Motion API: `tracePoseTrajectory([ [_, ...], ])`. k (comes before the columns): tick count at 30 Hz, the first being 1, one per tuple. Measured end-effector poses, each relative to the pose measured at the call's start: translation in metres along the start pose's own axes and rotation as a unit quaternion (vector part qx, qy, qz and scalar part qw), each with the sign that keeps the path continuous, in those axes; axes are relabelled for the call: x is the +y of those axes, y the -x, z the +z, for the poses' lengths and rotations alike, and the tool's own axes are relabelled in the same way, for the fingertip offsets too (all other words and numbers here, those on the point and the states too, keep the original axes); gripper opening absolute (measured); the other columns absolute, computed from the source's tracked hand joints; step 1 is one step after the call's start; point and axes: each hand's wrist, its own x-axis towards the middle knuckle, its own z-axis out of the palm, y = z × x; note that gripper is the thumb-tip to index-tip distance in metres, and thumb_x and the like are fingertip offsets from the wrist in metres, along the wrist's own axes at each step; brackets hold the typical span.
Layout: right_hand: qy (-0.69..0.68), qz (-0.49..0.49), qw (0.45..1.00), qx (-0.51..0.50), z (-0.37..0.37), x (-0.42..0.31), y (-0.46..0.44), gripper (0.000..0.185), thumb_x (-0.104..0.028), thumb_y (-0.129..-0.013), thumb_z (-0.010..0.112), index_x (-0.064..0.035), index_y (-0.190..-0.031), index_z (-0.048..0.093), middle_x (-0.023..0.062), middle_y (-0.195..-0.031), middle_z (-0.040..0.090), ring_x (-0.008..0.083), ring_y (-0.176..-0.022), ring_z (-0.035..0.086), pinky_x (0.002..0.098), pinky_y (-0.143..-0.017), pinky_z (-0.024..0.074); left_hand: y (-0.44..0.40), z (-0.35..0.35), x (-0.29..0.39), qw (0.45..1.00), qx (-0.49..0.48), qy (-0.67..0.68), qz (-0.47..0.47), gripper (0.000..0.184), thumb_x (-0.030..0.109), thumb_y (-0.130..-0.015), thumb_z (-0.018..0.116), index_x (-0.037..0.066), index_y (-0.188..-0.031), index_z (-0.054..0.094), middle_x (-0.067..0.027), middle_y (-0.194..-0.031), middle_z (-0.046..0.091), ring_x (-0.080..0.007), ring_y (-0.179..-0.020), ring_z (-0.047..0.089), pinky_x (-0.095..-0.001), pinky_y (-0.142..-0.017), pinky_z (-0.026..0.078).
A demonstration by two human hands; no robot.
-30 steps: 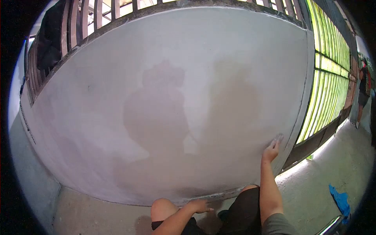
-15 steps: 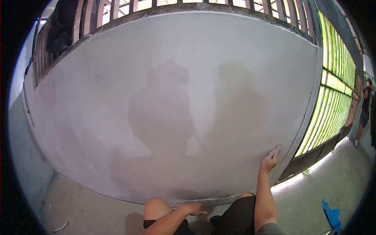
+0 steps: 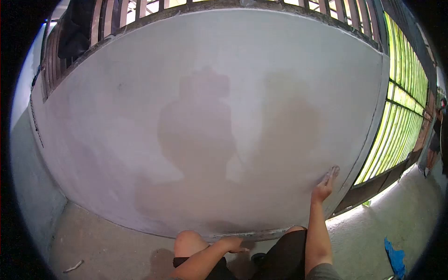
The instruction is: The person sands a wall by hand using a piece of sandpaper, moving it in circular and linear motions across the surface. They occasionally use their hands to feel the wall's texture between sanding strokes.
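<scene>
Pale grey wall [image 3: 252, 46] with faint lilac patches, two darker shadows [image 3: 200, 126] across it, yellow-green striped slats [image 3: 406, 98], grey floor [image 3: 112, 238], black shorts [image 3: 282, 259], bright blue scrap [image 3: 395, 259]

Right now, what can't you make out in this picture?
Head view:
- Whether the right hand grips anything against the pale grey wall: hidden by its fingers.
- Distant dark-clothed person: cut off by the dark right border.
- Shiny object near the torn blue scrap: cut off by the bottom edge.
</scene>
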Motion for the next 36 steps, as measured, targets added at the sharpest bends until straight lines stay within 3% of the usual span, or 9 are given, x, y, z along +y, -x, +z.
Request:
tracePoseTrajectory([
  [4, 0.019, 0.127, 0.991, 0.05, 0.005, 0.02, 0.007, 0.044, -0.012, -0.105, 0.043, 0.0032, -0.146, 0.043, 0.0219, -0.155, 0.035, 0.034, -0.147, 0.028, 0.0402, -0.119, 0.025, 0.004, -0.005, 0.006, 1.0, 0.017, 0.02, 0.005, 0.085, 0.069, -0.088, 0.054, -0.005, -0.131, 0.055, -0.0275, -0.126, 0.061, -0.043, -0.118, 0.058, -0.0492, -0.099, 0.047],
  [10, 0.003, -0.012, 1.0, 0.024, 0.004, 0.02, 0.003, 0.044, -0.014, -0.105, 0.043, 0.0035, -0.145, 0.043, 0.0221, -0.155, 0.036, 0.0336, -0.147, 0.03, 0.04, -0.119, 0.0258, 0.012, -0.015, 0.015, 0.998, -0.047, 0.001, -0.034, 0.087, 0.068, -0.088, 0.055, -0.002, -0.139, 0.05, -0.0273, -0.135, 0.055, -0.0417, -0.125, 0.054, -0.0483, -0.104, 0.044],
  [12, 0.014, 0.17, 0.983, 0.065, 0.003, 0.022, 0.003, 0.044, -0.012, -0.104, 0.044, 0.0037, -0.145, 0.044, 0.0223, -0.155, 0.036, 0.0344, -0.146, 0.03, 0.04, -0.118, 0.0266, 0.014, -0.018, 0.018, 1.0, -0.026, 0.009, -0.012, 0.086, 0.067, -0.088, 0.055, -0.001, -0.139, 0.05, -0.027, -0.136, 0.055, -0.0415, -0.126, 0.053, -0.0485, -0.104, 0.043],
  [18, -0.02, -0.025, 0.999, 0.009, 0.009, 0.005, -0.007, 0.043, -0.014, -0.104, 0.044, 0.0031, -0.144, 0.046, 0.0222, -0.155, 0.036, 0.0334, -0.146, 0.031, 0.0388, -0.118, 0.0279, -0.005, 0.004, -0.005, 1.0, -0.019, 0.006, -0.016, 0.087, 0.067, -0.088, 0.055, -0.001, -0.141, 0.047, -0.0258, -0.138, 0.054, -0.0407, -0.127, 0.052, -0.0482, -0.105, 0.043],
  [21, -0.005, 0.142, 0.988, 0.054, 0.002, 0.015, -0.007, 0.042, -0.012, -0.104, 0.044, 0.0033, -0.143, 0.046, 0.0217, -0.155, 0.036, 0.0327, -0.146, 0.032, 0.0391, -0.118, 0.0279, 0.017, -0.024, 0.024, 0.998, -0.051, -0.001, -0.039, 0.086, 0.066, -0.089, 0.055, -0.001, -0.142, 0.046, -0.0253, -0.137, 0.055, -0.0407, -0.127, 0.053, -0.0481, -0.105, 0.043],
  [27, -0.018, -0.034, 0.999, 0.013, 0.003, -0.007, -0.009, 0.043, -0.014, -0.105, 0.042, 0.0016, -0.146, 0.044, 0.0205, -0.156, 0.035, 0.0307, -0.147, 0.031, 0.0381, -0.118, 0.0272, -0.011, 0.003, -0.005, 0.997, -0.069, 0.005, -0.021, 0.084, 0.065, -0.09, 0.055, 0.002, -0.144, 0.044, -0.0251, -0.136, 0.056, -0.0406, -0.125, 0.054, -0.0483, -0.104, 0.044],
  [31, -0.007, 0.015, 1.0, 0.015, 0.001, 0.014, -0.006, 0.043, -0.014, -0.106, 0.042, 0.0019, -0.145, 0.044, 0.0202, -0.156, 0.034, 0.0312, -0.147, 0.029, 0.0384, -0.119, 0.0263, 0.022, -0.027, 0.025, 0.998, -0.058, 0.004, -0.026, 0.084, 0.068, -0.092, 0.049, 0.01, -0.152, 0.035, -0.0247, -0.139, 0.054, -0.0426, -0.127, 0.052, -0.0517, -0.106, 0.042],
  [33, 0.018, 0.213, 0.976, 0.049, -0.001, 0.02, -0.002, 0.042, -0.013, -0.105, 0.042, 0.0023, -0.144, 0.045, 0.0204, -0.156, 0.035, 0.0312, -0.148, 0.029, 0.0392, -0.119, 0.0253, 0.019, -0.022, 0.022, 0.998, -0.056, 0.021, -0.007, 0.083, 0.067, -0.092, 0.05, 0.009, -0.15, 0.038, -0.0247, -0.139, 0.053, -0.0426, -0.127, 0.052, -0.0515, -0.105, 0.042],
  [36, -0.028, 0.117, 0.993, 0.011, 0.003, 0.008, -0.002, 0.043, -0.016, -0.106, 0.042, 0.0025, -0.144, 0.046, 0.0215, -0.156, 0.035, 0.0317, -0.147, 0.029, 0.0382, -0.119, 0.0254, -0.01, -0.002, -0.001, 0.995, -0.093, -0.026, -0.034, 0.081, 0.065, -0.091, 0.054, 0.006, -0.145, 0.045, -0.0244, -0.136, 0.056, -0.0413, -0.125, 0.053, -0.0486, -0.103, 0.044],
])
